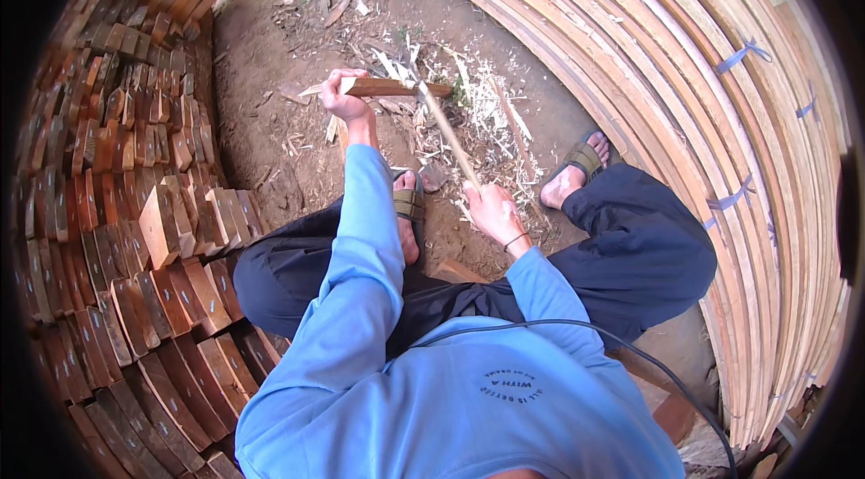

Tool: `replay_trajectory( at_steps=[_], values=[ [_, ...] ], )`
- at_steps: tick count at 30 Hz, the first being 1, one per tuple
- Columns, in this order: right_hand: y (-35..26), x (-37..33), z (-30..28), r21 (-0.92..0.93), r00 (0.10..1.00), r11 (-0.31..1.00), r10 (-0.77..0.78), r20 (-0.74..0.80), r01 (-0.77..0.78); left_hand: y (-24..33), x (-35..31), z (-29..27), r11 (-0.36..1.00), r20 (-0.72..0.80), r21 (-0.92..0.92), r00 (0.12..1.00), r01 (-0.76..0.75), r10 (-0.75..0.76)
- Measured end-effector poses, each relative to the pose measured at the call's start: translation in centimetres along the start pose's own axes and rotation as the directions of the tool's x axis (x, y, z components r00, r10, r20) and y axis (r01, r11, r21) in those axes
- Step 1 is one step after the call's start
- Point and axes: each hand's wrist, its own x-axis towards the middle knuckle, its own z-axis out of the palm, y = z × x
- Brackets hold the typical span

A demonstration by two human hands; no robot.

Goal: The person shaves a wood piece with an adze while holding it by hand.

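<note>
My left hand (pixel 346 102) is closed around one end of a short wooden piece (pixel 386 88), which lies crosswise in front of me with its other end pointing right. In my right hand (pixel 495 212) is the pale wooden handle of a hatchet (pixel 452 142), gripped near its lower end. The handle slants up and left. Its small dark head meets the wooden piece toward the right end; the blade's exact edge is too small to make out. Pale wood chips (pixel 487 109) lie scattered on the ground under and around the piece.
Stacked cut boards (pixel 153 299) rise along my left. Long bundled wooden strips (pixel 649 73), tied with blue bands, curve along the right. My sandalled feet (pixel 577 169) stand on bare soil near the chips. A black cable (pixel 622 348) runs across my shirt to the lower right.
</note>
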Motion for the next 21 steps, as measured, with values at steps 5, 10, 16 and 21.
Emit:
replay_trajectory(
  at_steps=[5, 10, 16, 21],
  values=[
    [-0.02, -0.02, -0.01, 0.226, 0.995, 0.973, -0.018, -0.102, 0.041, -0.1, -0.08, -0.01, 0.997, -0.001, 0.079, 1.0, -0.017, 0.017],
    [-0.59, -0.53, -0.12, 0.005, 0.998, 0.998, 0.059, 0.001, -0.059, 0.1, 0.19, 0.27, 1.0, -0.003, 0.029, 1.0, -0.008, 0.008],
    [-0.71, -0.59, 0.0, 0.069, 1.0, 0.997, 0.031, 0.001, -0.031, 0.11, 0.14, 0.24, 0.998, -0.032, 0.066, 0.999, 0.012, -0.01],
    [-0.3, -0.25, 0.44, 0.042, 0.996, 0.999, 0.003, -0.094, 0.001, 0.12, 0.1, 0.14, 0.999, -0.012, 0.047, 1.0, -0.005, 0.005]
  ],
)
